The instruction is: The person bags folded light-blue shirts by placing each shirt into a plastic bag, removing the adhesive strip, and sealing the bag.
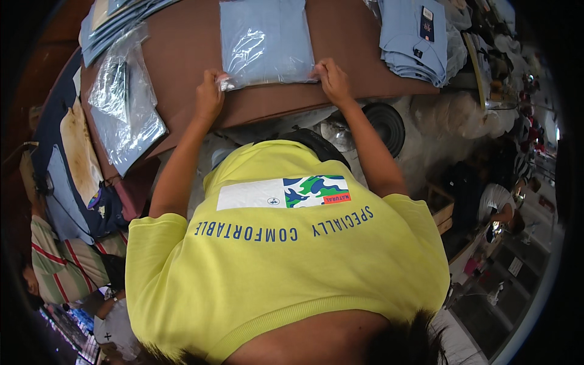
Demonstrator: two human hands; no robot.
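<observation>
Near the middle of the worktop's (176,55) near edge, seen in the head view, a clear bag (266,42) lies flat with a folded blue garment (261,18) inside, filling most of it. The left hand (210,94) pinches the bag's near left corner, and the right hand (333,80) pinches its near right corner; both grips look light. The step in hand seems to be squaring or smoothing that near edge; whether it is sealed cannot be told. The next move, as I judge it, calls for both corners held level and the loose film drawn flat without creasing the garment.

By the worktop's left edge, toward its near left corner, lies another bag (125,85), shiny, blue showing through; its contents are otherwise unclear. A blue pile (109,27) sits at the far left, and stacked shirts (404,42) toward the right end.
</observation>
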